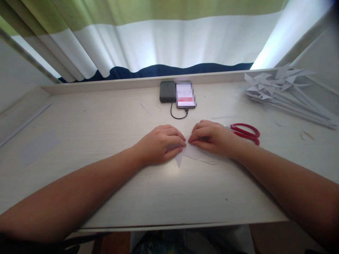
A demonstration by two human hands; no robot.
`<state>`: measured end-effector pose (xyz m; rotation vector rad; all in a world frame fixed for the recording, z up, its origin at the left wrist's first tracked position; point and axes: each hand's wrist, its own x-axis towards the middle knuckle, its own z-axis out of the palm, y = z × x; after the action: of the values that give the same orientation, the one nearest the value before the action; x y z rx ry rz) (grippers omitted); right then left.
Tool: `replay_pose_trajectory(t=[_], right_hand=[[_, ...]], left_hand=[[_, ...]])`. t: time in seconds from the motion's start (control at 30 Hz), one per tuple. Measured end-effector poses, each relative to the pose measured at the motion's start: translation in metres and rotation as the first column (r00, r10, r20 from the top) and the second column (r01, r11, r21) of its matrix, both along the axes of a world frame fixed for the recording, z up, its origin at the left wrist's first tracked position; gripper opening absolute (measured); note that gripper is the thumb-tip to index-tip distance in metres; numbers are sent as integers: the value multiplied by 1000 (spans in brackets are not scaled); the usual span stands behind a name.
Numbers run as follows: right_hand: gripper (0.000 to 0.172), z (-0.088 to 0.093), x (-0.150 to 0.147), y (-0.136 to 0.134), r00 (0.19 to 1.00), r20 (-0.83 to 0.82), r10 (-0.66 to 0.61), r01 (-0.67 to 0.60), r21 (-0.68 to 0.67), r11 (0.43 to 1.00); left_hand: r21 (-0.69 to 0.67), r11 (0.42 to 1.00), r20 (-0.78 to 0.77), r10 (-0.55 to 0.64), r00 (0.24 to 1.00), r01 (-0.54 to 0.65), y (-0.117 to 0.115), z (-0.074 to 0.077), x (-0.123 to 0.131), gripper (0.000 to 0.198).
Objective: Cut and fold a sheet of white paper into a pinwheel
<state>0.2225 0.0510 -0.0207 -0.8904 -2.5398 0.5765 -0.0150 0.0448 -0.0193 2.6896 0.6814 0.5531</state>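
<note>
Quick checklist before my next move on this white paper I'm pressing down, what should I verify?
1. Both hands on the sheet: left hand and right hand press the white paper, fingertips meeting at its middle. Ok.
2. Paper lying on the table, not lifted: one point pokes out below the left hand, flat. Ok.
3. Edges lined up under the fingers: hidden by both hands. Cannot tell.
4. Red scissors off the paper: they lie beside the right hand, very near the wrist. Ok, but close.
5. Phone and its cable apart from the hands: farther back on the table. Ok.
</note>
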Motion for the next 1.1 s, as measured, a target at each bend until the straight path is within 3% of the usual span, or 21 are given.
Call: replay_pose_trajectory(t=[0.53,1.1], right_hand=[[14,1,-1,-2,999,33,-33,32,21,999],[13,1,-2,-3,998,40,-46,44,36,998]], left_hand=[[46,999,-98,-10,995,15,-2,-1,0,27],[32,999,-93,-3,996,6,-2,-2,1,33]])
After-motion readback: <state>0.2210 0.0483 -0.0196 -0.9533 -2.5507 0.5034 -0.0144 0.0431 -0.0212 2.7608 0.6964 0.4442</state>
